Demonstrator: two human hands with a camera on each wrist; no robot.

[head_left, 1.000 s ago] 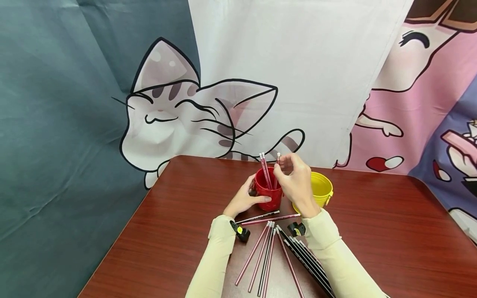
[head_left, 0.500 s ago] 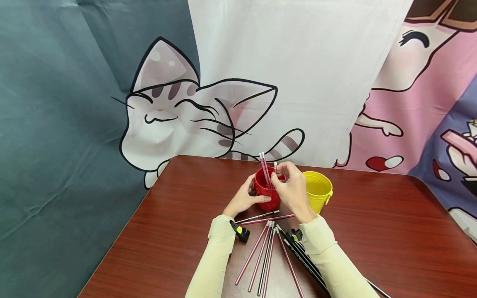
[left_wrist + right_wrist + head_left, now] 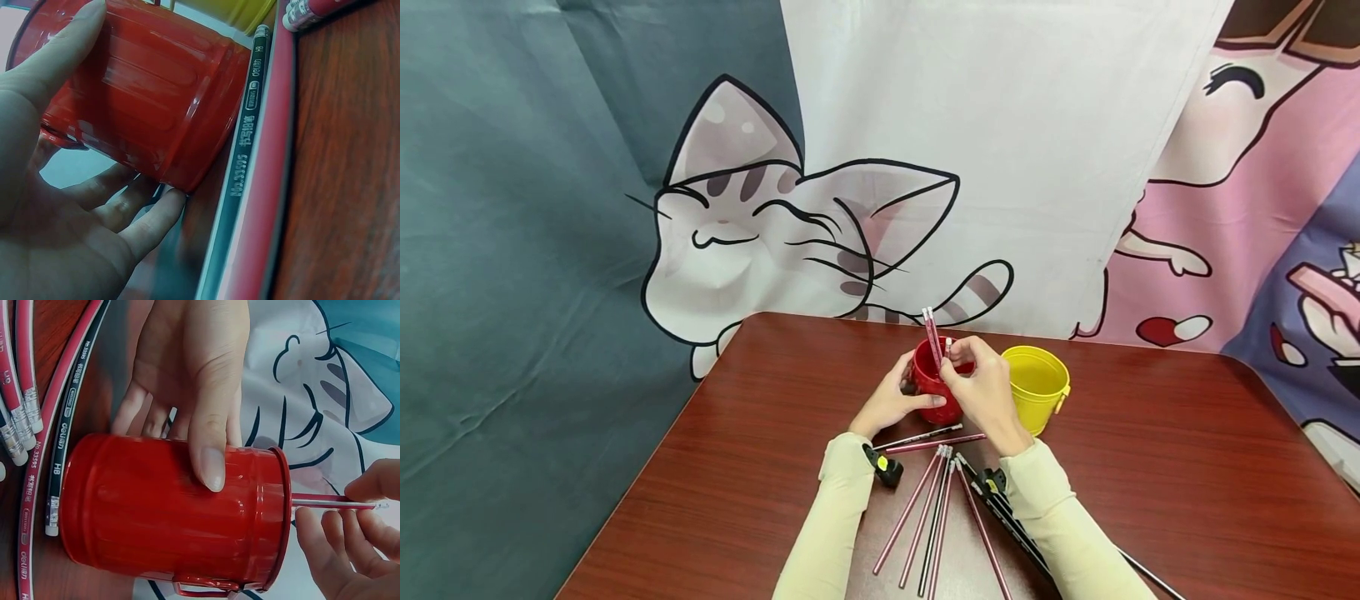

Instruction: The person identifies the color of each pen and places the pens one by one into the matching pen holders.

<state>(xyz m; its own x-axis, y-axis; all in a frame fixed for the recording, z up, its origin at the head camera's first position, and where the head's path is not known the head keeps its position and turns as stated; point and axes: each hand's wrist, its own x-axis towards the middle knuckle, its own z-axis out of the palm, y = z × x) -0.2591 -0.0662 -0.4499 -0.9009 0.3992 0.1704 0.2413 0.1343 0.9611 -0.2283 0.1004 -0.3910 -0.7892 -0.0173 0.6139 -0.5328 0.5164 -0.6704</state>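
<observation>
My left hand [image 3: 883,408] grips a small red bucket [image 3: 943,407], thumb across its near side and fingers around the side and lower edge. Two red pencils [image 3: 932,337] with white erasers lean inside, their ends above the rim. Over the bucket's mouth, my right hand [image 3: 988,387] pinches another red pencil [image 3: 315,501] near its eraser end, thumb against fingertips. The lower part of that pencil is hidden within the bucket. Close to the bucket's base lie a black pencil [image 3: 250,112] and a red one [image 3: 269,156], side by side.
A yellow bucket [image 3: 1037,408] stands right of the red one. Red and black pencils [image 3: 928,525] fan out on the brown table [image 3: 737,500] between the forearms. More black pencils [image 3: 1018,533] lie partly under the right sleeve. A cartoon-printed cloth [image 3: 1037,167] hangs behind the table.
My right hand has moved left and down, and its pencil has sunk deeper into the red bucket. More of the yellow bucket shows. The left hand keeps its place.
</observation>
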